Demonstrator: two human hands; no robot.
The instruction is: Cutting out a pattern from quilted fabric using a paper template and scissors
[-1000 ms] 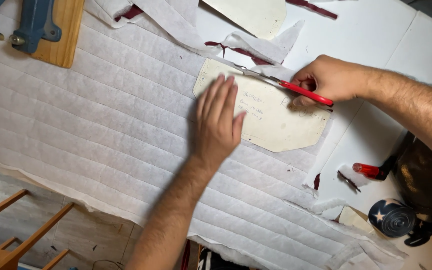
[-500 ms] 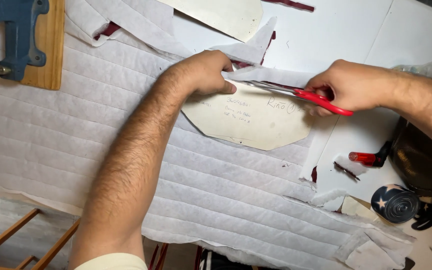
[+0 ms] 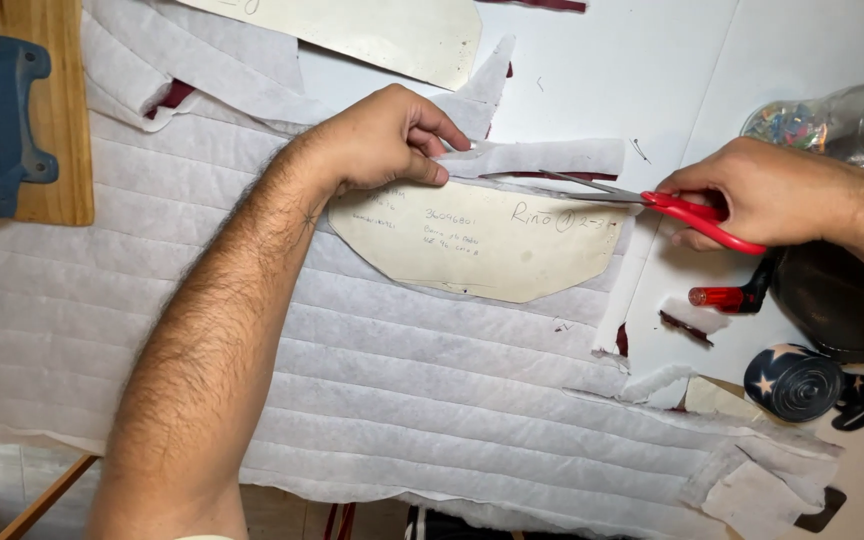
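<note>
Scissors [image 3: 652, 202], red-handled, gripped by right hand [image 3: 767, 192] at frame right, blades in fabric strip [image 3: 542, 158]; left hand [image 3: 382, 140] pinches strip above paper pattern [image 3: 477, 242].

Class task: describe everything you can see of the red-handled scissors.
The scissors have glossy red plastic handles and slim grey metal blades. The right hand grips the handles at the right of the table. They lie nearly flat, blades pointing left and slightly apart, meeting the white fabric strip just above the cream paper pattern.
</note>
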